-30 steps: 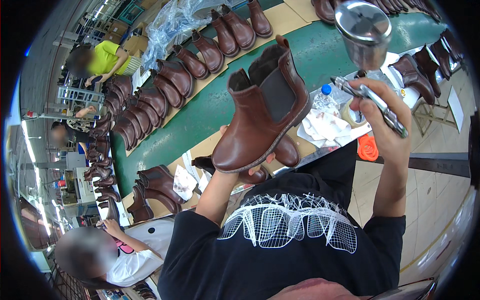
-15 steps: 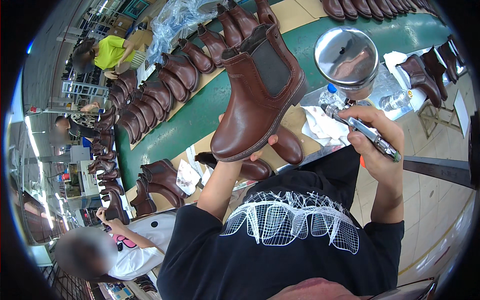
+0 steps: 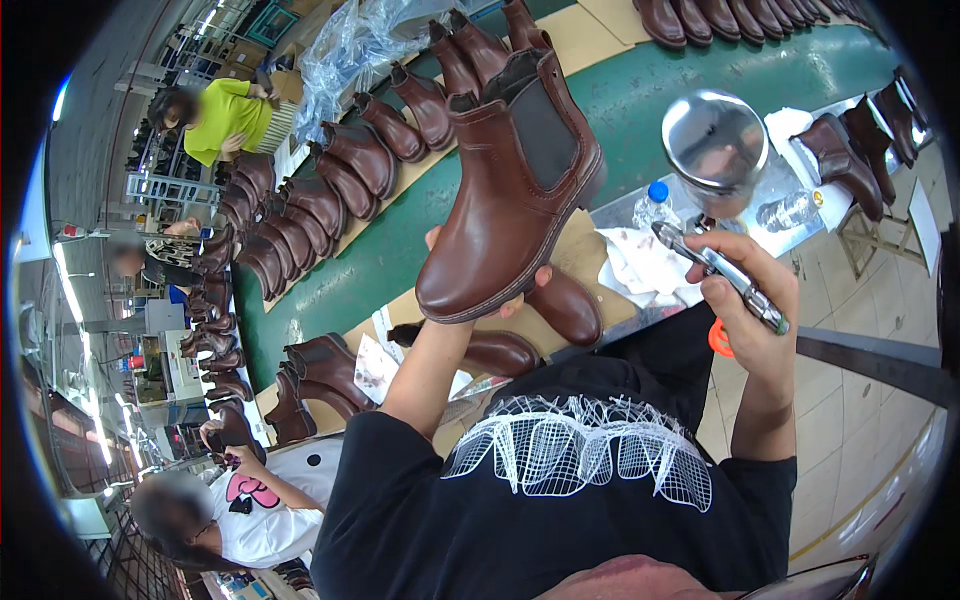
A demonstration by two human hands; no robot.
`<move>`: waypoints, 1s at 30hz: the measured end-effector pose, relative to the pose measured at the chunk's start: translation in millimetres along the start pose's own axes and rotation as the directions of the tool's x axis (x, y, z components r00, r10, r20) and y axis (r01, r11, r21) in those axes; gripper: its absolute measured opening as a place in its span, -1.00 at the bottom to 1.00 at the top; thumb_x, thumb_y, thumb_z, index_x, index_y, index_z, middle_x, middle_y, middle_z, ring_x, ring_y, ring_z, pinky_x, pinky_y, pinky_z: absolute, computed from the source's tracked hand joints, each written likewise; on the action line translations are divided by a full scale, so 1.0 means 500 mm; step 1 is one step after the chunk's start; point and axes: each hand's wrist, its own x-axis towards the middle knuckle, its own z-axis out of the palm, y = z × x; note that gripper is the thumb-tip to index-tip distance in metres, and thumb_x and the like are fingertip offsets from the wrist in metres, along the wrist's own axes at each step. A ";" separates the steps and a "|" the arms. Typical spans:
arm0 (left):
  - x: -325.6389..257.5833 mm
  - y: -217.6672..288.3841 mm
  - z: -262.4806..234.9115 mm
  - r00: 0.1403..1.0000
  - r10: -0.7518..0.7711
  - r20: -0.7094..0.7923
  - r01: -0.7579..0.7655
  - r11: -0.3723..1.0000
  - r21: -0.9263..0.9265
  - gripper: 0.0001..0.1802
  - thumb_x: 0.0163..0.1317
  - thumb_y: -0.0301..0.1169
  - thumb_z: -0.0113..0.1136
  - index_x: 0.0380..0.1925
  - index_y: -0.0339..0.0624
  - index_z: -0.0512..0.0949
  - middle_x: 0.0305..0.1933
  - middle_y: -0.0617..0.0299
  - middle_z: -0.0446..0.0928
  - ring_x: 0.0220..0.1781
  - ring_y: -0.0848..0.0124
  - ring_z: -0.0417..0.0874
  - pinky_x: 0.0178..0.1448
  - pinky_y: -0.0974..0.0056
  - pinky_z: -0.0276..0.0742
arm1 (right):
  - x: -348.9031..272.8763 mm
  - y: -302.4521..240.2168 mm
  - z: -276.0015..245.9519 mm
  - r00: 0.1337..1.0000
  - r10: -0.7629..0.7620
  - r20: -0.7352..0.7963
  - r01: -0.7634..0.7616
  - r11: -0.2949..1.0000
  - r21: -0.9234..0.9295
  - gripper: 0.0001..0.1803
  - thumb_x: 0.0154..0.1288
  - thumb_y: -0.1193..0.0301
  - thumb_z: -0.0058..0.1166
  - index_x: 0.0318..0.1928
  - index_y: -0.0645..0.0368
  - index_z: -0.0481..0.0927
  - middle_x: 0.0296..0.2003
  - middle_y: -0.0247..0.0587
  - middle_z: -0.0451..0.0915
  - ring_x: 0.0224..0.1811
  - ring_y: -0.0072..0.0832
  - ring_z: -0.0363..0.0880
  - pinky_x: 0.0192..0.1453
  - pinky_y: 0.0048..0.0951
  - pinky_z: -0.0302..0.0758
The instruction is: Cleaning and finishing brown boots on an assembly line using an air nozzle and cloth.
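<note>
A brown leather ankle boot [image 3: 490, 225] with grey elastic side panels is held up over the table, its toe toward me and to the left. From beneath, my left hand [image 3: 515, 303] grips it around the sole; the boot hides most of the palm and only some fingers show. To the right, my right hand [image 3: 757, 305] is wrapped around a metal spray gun [image 3: 738, 282] with a shiny round cup [image 3: 714, 150] on top. The gun's nozzle end points left toward the boot, with a gap between them. Under the boot, two more brown boots [image 3: 565, 305] lie on cardboard.
Several brown boots [image 3: 345, 160] line the green table [image 3: 400, 230] beside clear plastic wrap [image 3: 360, 50]. Near the gun are a blue-capped bottle [image 3: 655, 208], a lying bottle [image 3: 790, 210] and a stained white cloth [image 3: 640, 262]. Two co-workers [image 3: 235, 115], [image 3: 270, 500] are at the left.
My right hand has lowered the spray gun and its cup toward me, so more of the blue-capped bottle shows. The boot in my left hand has shifted only slightly.
</note>
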 end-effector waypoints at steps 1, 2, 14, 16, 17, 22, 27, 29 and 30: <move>0.000 0.023 0.011 0.998 -0.051 -0.021 0.053 0.995 0.089 0.09 0.10 0.03 0.37 0.49 -0.12 -0.01 0.33 -0.54 0.15 0.23 -0.58 0.33 -0.10 -0.42 0.65 | -0.002 0.001 -0.010 1.000 0.017 0.010 -0.017 1.000 0.010 -0.73 0.29 0.53 0.18 0.00 0.31 0.64 -0.20 -0.24 0.66 -0.24 -0.61 0.59 -0.12 -0.58 0.48; 0.013 0.040 0.016 0.994 -0.100 -0.045 0.107 0.979 0.173 0.09 0.10 0.01 0.36 0.49 -0.17 -0.02 0.35 -0.50 0.19 0.25 -0.53 0.36 0.02 -0.38 0.64 | -0.006 0.008 -0.019 0.999 0.034 -0.007 -0.034 0.999 -0.001 -0.72 0.30 0.51 0.17 0.01 0.30 0.63 -0.22 -0.24 0.66 -0.25 -0.62 0.58 -0.13 -0.58 0.48; 0.385 0.273 -0.222 0.669 0.195 -0.718 0.390 0.730 0.562 -0.40 0.06 -0.33 0.34 0.14 -0.19 0.44 0.08 0.05 0.59 0.08 0.15 0.67 0.25 -0.07 0.58 | -0.020 0.104 -0.070 0.971 0.195 -0.140 -0.184 0.979 0.088 -0.66 0.26 0.38 0.24 0.00 0.31 0.65 -0.32 -0.26 0.67 -0.29 -0.64 0.55 -0.19 -0.59 0.44; 0.458 0.288 -0.289 0.657 0.233 -0.717 0.406 0.691 0.597 -0.50 0.08 -0.34 0.33 0.06 -0.16 0.49 0.02 0.13 0.62 0.02 0.24 0.69 0.23 -0.04 0.60 | -0.012 0.114 -0.078 0.945 0.270 -0.183 -0.254 0.961 0.110 -0.65 0.28 0.35 0.25 0.00 0.30 0.65 -0.33 -0.27 0.67 -0.30 -0.64 0.55 -0.20 -0.59 0.44; 0.497 0.306 -0.318 0.671 0.269 -0.691 0.361 0.695 0.621 -0.54 0.09 -0.35 0.32 0.03 -0.15 0.51 -0.02 0.16 0.63 -0.01 0.25 0.69 0.20 -0.03 0.61 | -0.008 0.122 -0.083 0.935 0.295 -0.197 -0.276 0.954 0.117 -0.64 0.28 0.32 0.26 -0.01 0.29 0.66 -0.34 -0.28 0.68 -0.31 -0.64 0.55 -0.22 -0.59 0.44; 0.698 0.383 -0.455 0.688 0.611 -0.392 0.026 0.518 0.855 -0.27 0.11 -0.25 0.32 0.28 -0.19 0.31 0.09 0.02 0.56 -0.02 0.12 0.68 0.12 -0.03 0.62 | 0.011 0.155 -0.084 0.883 0.380 -0.274 -0.363 0.925 0.113 -0.66 0.25 0.39 0.25 -0.02 0.33 0.65 -0.33 -0.15 0.71 -0.28 -0.54 0.66 -0.19 -0.56 0.51; 0.700 0.461 -0.620 0.398 0.671 -0.625 0.514 0.401 0.758 -0.28 0.15 -0.09 0.35 0.24 -0.19 0.38 0.06 -0.08 0.54 -0.22 0.14 0.69 -0.26 0.12 0.69 | 0.049 0.189 -0.054 0.902 0.389 -0.188 -0.373 0.920 0.116 -0.65 0.21 0.43 0.25 -0.02 0.35 0.64 -0.27 -0.11 0.71 -0.26 -0.51 0.68 -0.16 -0.53 0.55; 0.685 0.478 -0.645 0.411 0.639 -0.651 0.527 0.416 0.741 -0.35 0.16 -0.08 0.34 0.18 -0.20 0.45 0.03 -0.05 0.55 -0.24 0.16 0.68 -0.28 0.14 0.68 | 0.053 0.192 -0.054 0.899 0.409 -0.158 -0.393 0.911 0.124 -0.65 0.20 0.44 0.25 -0.02 0.35 0.64 -0.28 -0.11 0.71 -0.28 -0.52 0.67 -0.17 -0.54 0.54; 0.678 0.488 -0.653 0.420 0.623 -0.660 0.513 0.437 0.739 -0.34 0.19 -0.09 0.33 0.20 -0.22 0.43 0.07 -0.09 0.54 -0.18 0.14 0.69 -0.20 0.11 0.69 | 0.055 0.193 -0.058 0.890 0.433 -0.142 -0.416 0.900 0.131 -0.64 0.19 0.43 0.25 -0.02 0.35 0.64 -0.29 -0.12 0.71 -0.30 -0.54 0.66 -0.18 -0.55 0.53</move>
